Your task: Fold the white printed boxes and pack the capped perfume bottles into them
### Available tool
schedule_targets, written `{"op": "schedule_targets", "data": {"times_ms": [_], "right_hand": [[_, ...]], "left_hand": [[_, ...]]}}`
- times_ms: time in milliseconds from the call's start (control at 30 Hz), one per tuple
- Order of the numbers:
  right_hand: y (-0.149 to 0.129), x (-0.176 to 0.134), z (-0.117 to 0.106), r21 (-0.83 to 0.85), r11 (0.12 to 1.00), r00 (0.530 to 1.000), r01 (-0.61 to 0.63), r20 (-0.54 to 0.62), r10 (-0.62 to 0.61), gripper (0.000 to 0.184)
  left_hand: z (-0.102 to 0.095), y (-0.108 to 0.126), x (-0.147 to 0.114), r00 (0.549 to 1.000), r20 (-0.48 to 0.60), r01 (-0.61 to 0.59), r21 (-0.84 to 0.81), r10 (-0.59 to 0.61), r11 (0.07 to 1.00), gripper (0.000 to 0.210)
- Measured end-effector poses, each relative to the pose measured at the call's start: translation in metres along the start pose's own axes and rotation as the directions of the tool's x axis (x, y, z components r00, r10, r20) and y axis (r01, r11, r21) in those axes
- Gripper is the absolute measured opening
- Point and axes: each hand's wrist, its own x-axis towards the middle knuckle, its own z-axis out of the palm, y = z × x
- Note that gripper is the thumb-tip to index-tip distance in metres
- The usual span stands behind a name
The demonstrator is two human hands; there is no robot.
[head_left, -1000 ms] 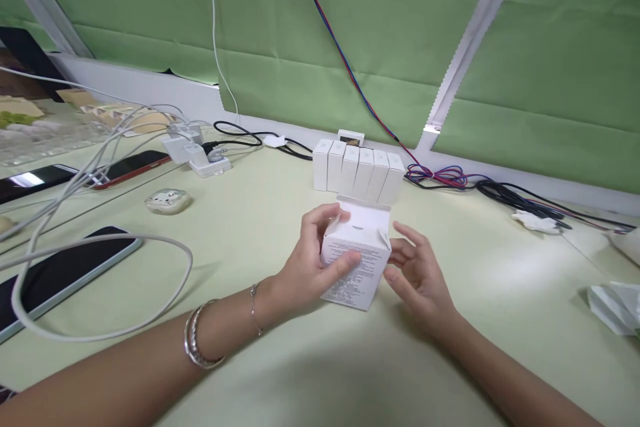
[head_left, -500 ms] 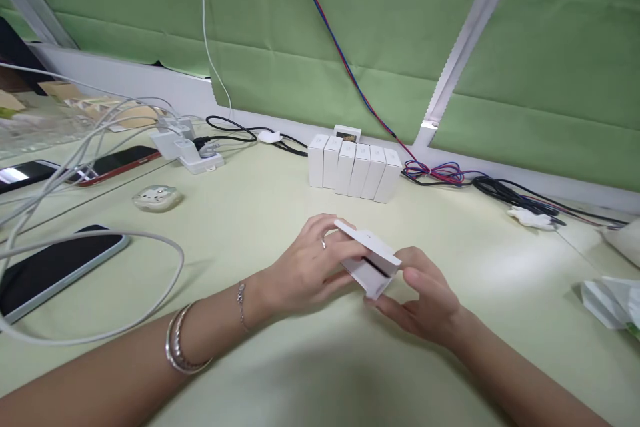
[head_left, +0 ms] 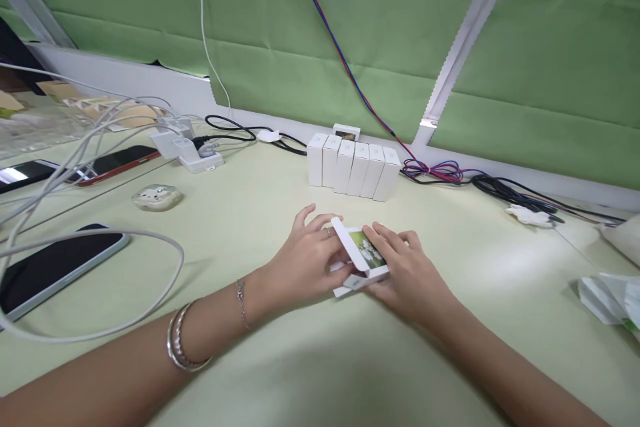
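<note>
A small white box (head_left: 367,255) is held over the table, its wide face printed with white flowers on green. An end flap stands up on its left side, so that end is open. My right hand (head_left: 413,273) grips the box from the right, fingers over the printed face and thumb beneath. At the flap end, my left hand (head_left: 313,257) has thumb and fingers closed about the opening, its index finger partly behind the flap. What lies inside the box is hidden. Beyond my hands stands a row of several upright white boxes (head_left: 353,167).
Behind the row sits another small white box (head_left: 347,132) with a picture. Phones (head_left: 65,267), white cables and a power strip (head_left: 200,159) lie to the left, near a rounded case (head_left: 157,197). Bundled black cables (head_left: 510,193) and crumpled paper (head_left: 607,297) are at right.
The box has turned over, bringing its flower picture into view and the flap end to the left. My right hand has moved onto the top of the box; my left fingers shifted to the flap.
</note>
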Motion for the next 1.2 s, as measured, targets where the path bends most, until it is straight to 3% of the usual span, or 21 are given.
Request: {"op": "schedule_targets", "data": {"times_ms": [67, 133, 300, 467, 600, 767, 933, 1067, 1200], "right_hand": [[-0.005, -0.001, -0.003, -0.015, 0.996, 0.993, -0.089, 0.076, 0.090, 0.079], [-0.007, 0.000, -0.007, -0.034, 0.994, 0.986, -0.103, 0.130, 0.106, 0.083], [0.003, 0.011, -0.017, -0.018, 1.000, 0.980, 0.021, 0.200, -0.017, 0.072], [0.021, 0.011, -0.020, 0.046, 0.999, 0.972, -0.017, 0.237, 0.006, 0.061], [0.027, 0.007, -0.018, 0.080, 0.997, 0.977, -0.008, 0.214, -0.010, 0.062], [0.024, 0.007, -0.016, 0.085, 0.996, 0.976, -0.021, 0.218, 0.002, 0.064], [0.035, 0.009, -0.023, 0.059, 0.998, 0.968, -0.019, 0.251, 0.004, 0.064], [0.074, -0.001, -0.040, -0.098, 0.985, 0.932, -0.139, 0.322, 0.164, 0.058], [0.101, -0.010, -0.059, -0.298, 0.901, 0.849, -0.316, 0.335, 0.409, 0.060]], "left_hand": [[0.005, 0.003, 0.001, 0.991, 0.094, 0.099, -0.036, -0.095, 0.994, 0.017], [0.010, 0.005, 0.003, 0.976, 0.150, 0.173, -0.110, -0.156, 0.979, 0.013], [0.013, 0.007, 0.006, 0.955, 0.114, 0.291, -0.215, -0.272, 0.932, 0.020], [0.009, 0.001, 0.005, 0.909, 0.137, 0.415, -0.246, -0.393, 0.876, 0.022], [0.011, -0.003, 0.004, 0.893, 0.193, 0.448, -0.273, -0.408, 0.852, 0.019], [0.012, -0.002, 0.005, 0.903, 0.212, 0.426, -0.318, -0.374, 0.847, 0.016], [0.008, -0.005, 0.005, 0.877, 0.198, 0.480, -0.360, -0.437, 0.800, 0.019], [0.005, -0.016, 0.004, 0.881, 0.194, 0.472, -0.300, -0.432, 0.829, 0.019], [0.005, -0.021, 0.005, 0.913, 0.188, 0.395, -0.177, -0.363, 0.901, 0.024]]}}
